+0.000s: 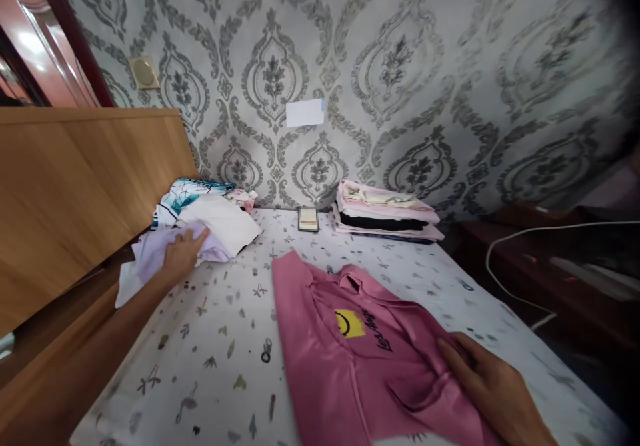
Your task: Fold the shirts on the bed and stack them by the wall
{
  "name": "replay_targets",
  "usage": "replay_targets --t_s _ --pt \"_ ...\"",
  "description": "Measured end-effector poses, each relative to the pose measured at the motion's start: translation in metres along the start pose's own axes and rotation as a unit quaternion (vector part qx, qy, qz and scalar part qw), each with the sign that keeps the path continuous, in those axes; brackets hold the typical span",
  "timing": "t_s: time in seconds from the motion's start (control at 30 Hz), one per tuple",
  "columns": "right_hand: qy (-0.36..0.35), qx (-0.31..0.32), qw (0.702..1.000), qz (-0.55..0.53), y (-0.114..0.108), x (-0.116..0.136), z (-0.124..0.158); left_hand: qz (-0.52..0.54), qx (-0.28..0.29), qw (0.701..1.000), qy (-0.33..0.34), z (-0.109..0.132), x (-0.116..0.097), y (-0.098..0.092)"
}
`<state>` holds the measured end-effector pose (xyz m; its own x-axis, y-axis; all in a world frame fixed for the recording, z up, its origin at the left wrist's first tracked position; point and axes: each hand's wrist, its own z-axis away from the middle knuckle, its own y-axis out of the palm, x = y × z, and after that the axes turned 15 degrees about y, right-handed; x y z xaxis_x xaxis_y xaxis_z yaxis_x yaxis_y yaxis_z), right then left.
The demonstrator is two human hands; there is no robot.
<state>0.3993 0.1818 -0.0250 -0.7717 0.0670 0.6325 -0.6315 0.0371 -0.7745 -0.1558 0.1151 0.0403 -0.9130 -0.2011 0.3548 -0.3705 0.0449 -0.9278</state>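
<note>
A pink shirt [350, 346] with a yellow smiley patch lies spread on the patterned bed sheet [220, 339]. My right hand [480, 373] rests on its right side, fingers closed on a fold of the pink cloth. My left hand [184, 253] reaches far left onto a pale lilac garment [150, 249] at the edge of a loose heap of clothes [210, 216], fingers curled down onto the fabric.
A folded stack of pink, black and white clothes [385, 216] sits by the wall. A small phone-like object [308, 219] leans against the wall. A wooden headboard [75, 193] stands at left. A dark side table with a white cable [525, 259] is at right.
</note>
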Motion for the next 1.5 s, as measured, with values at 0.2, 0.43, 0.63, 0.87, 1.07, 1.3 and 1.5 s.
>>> replay_targets --t_s 0.2,0.43,0.63,0.87,1.07,1.3,1.5 --pt "0.027 0.017 0.999 -0.011 0.002 -0.008 -0.008 0.022 -0.162 0.985 -0.058 -0.046 0.057 -0.103" --pt "0.070 -0.037 0.995 -0.055 0.021 -0.032 -0.014 0.075 -0.322 0.944 0.003 -0.126 0.085 -0.172" --pt "0.060 -0.018 0.996 -0.057 0.016 -0.036 -0.017 0.186 -0.140 0.972 0.034 -0.164 0.063 -0.060" --pt "0.041 -0.029 0.999 0.006 0.006 -0.002 -0.002 0.227 -0.092 0.970 0.005 -0.184 0.060 -0.049" --pt "0.030 0.019 0.995 0.090 0.006 0.012 -0.007 0.314 -0.111 0.921 0.201 -0.097 -0.044 -0.040" --pt "-0.066 0.043 0.977 0.196 0.033 0.064 -0.042 0.306 -0.080 0.746 0.587 0.007 -0.198 -0.039" --pt "-0.005 0.068 0.995 -0.070 0.029 0.051 -0.075 0.284 -0.022 0.792 0.541 0.009 -0.166 -0.060"
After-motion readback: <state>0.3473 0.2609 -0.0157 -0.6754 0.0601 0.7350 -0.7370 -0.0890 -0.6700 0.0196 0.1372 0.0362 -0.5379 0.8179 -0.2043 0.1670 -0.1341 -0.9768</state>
